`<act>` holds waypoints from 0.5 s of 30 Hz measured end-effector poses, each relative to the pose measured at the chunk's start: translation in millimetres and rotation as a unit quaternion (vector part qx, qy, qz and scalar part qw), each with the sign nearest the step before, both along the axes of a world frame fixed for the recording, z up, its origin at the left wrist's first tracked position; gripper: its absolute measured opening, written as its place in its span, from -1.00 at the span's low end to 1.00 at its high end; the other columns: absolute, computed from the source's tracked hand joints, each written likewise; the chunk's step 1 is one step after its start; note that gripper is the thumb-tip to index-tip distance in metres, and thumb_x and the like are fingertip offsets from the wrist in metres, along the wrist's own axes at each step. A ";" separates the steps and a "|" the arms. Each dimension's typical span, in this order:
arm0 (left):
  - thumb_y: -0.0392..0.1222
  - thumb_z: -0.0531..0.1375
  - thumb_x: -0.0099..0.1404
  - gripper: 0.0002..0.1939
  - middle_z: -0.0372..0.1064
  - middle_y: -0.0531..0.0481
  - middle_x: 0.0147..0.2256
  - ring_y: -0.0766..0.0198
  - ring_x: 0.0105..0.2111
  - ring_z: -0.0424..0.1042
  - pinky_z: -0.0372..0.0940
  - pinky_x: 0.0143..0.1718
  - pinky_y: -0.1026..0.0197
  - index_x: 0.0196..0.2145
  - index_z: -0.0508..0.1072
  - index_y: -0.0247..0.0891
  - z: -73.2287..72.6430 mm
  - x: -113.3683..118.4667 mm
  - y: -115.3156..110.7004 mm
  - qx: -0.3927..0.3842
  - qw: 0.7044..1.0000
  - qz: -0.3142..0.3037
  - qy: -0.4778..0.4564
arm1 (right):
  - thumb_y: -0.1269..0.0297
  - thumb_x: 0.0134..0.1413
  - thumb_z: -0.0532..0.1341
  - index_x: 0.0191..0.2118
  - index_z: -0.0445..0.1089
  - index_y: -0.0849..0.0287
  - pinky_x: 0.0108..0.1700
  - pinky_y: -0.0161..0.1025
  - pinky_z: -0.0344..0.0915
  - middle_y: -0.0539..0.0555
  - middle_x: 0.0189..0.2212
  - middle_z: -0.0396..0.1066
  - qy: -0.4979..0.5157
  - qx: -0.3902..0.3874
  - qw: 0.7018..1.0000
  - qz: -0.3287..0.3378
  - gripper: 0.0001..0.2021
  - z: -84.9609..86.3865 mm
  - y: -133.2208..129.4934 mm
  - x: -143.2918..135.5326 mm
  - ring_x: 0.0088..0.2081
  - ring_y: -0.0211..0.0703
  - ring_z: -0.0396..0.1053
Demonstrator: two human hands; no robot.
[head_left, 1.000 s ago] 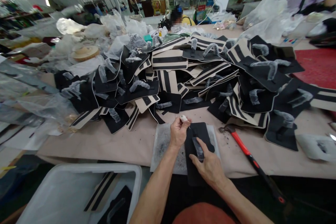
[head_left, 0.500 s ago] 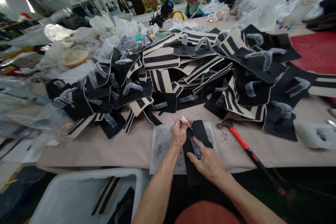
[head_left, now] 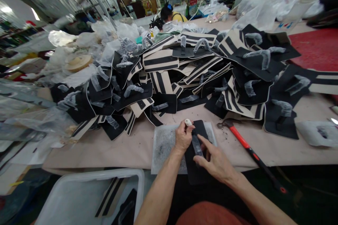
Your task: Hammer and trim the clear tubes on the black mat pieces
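My left hand (head_left: 184, 137) is closed around the white handle of an awl (head_left: 188, 122); its tip is hidden by my fingers. Under it lies a black rectangular panel (head_left: 201, 126), tilted slightly and overhanging the table's front edge. A black strap wrapped in clear plastic film (head_left: 196, 146) is attached along the panel's middle. My right hand (head_left: 218, 163) is beside this strap, thumb and forefinger spread at its lower and upper parts. Whether those fingertips touch it, I cannot tell. Beneath the panel is a pale, scuffed board (head_left: 165, 147).
A heap of black panels (head_left: 161, 59) with striped backs and wrapped straps spreads across the table. A hammer with a red and black handle (head_left: 244, 140) lies at right. A white bin (head_left: 92, 174) holding panels stands at lower left. Plastic bags (head_left: 105, 38) lie behind; a person (head_left: 179, 17) is further back.
My right forefinger has lifted from the strap's middle towards its upper end, and the hand has opened and shifted slightly right. My left hand has turned the awl more upright over the panel.
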State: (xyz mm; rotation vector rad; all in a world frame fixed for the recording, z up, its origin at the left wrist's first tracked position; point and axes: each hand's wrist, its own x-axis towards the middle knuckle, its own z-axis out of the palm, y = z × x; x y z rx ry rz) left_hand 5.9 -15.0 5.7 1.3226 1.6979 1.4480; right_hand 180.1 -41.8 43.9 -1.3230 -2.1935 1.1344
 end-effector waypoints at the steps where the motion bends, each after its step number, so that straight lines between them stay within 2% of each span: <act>1: -0.17 0.17 0.35 -0.88 0.58 -0.08 -0.19 0.16 -0.18 0.56 0.40 -0.14 0.18 -0.19 0.47 -0.19 -0.3 0.8 -1.1 0.005 1.000 -0.008 0.020 | 0.03 0.17 0.17 0.29 0.17 0.13 -0.12 -0.12 0.39 0.17 -0.08 0.47 0.005 0.033 0.999 -0.029 -0.39 -1.9 6.9 14.0 -0.19 -0.03 0.46; 4: -0.23 0.14 0.35 -0.87 0.57 -0.09 -0.19 0.16 -0.21 0.55 0.39 -0.14 0.16 -0.19 0.48 -0.20 -2.0 2.0 -2.7 0.017 0.997 -0.049 0.063 | 0.05 0.18 0.13 0.13 0.31 0.21 -0.02 0.02 0.32 0.31 -0.02 0.39 -0.120 0.162 0.970 -0.136 -0.52 -15.9 31.7 65.7 -0.05 0.15 0.37; 5: -0.25 0.14 0.34 -0.87 0.56 -0.09 -0.20 0.17 -0.22 0.54 0.39 -0.13 0.16 -0.19 0.48 -0.20 -2.4 1.9 -2.5 0.019 0.996 -0.058 0.072 | 0.07 0.16 0.13 0.08 0.33 0.24 -0.03 0.06 0.30 0.36 -0.05 0.38 -0.185 0.179 0.954 -0.153 -0.55 -22.2 39.4 83.0 -0.04 0.21 0.35; 7: -0.26 0.13 0.33 -0.87 0.56 -0.08 -0.21 0.17 -0.22 0.54 0.39 -0.13 0.16 -0.21 0.47 -0.21 -2.8 0.9 -1.1 0.020 0.995 -0.065 0.070 | 0.12 0.13 0.13 -0.05 0.37 0.26 -0.13 0.04 0.30 0.35 -0.18 0.39 -0.267 0.156 0.937 -0.164 -0.64 -33.9 50.2 111.6 -0.15 0.20 0.36; 10: -0.23 0.13 0.34 -0.88 0.56 -0.07 -0.25 0.18 -0.23 0.54 0.40 -0.13 0.16 -0.20 0.45 -0.21 -2.7 -1.8 2.2 0.013 0.998 -0.057 0.016 | 0.21 0.07 0.14 -0.33 0.33 0.16 -0.32 -0.10 0.27 0.18 -0.42 0.35 -0.232 0.015 0.953 -0.193 -0.86 -41.0 53.2 130.5 -0.37 0.01 0.34; 12: -0.22 0.12 0.35 -0.88 0.56 -0.06 -0.28 0.18 -0.24 0.55 0.40 -0.14 0.17 -0.20 0.44 -0.22 -2.7 -3.3 3.2 0.009 0.998 -0.056 -0.017 | 0.19 0.05 0.13 -0.42 0.24 0.11 -0.43 -0.19 0.23 0.06 -0.53 0.28 -0.152 -0.109 0.961 -0.201 -0.87 -35.5 48.6 127.4 -0.49 -0.11 0.29; 13: -0.22 0.13 0.35 -0.89 0.56 -0.06 -0.28 0.18 -0.25 0.55 0.40 -0.15 0.17 -0.21 0.44 -0.22 -2.7 -3.6 3.0 0.007 0.998 -0.058 -0.018 | 0.17 0.04 0.13 -0.44 0.21 0.09 -0.49 -0.23 0.20 0.01 -0.56 0.25 -0.100 -0.186 0.957 -0.199 -0.85 -29.8 45.5 122.5 -0.55 -0.17 0.25; 15: -0.25 0.14 0.32 -0.89 0.56 -0.06 -0.26 0.18 -0.24 0.54 0.39 -0.15 0.18 -0.23 0.46 -0.21 -2.6 -3.4 1.7 0.009 0.997 -0.070 0.008 | 0.13 0.05 0.10 -0.45 0.16 0.08 -0.58 -0.30 0.12 -0.08 -0.60 0.16 0.008 -0.327 0.925 -0.196 -0.83 -13.0 39.7 108.4 -0.64 -0.27 0.12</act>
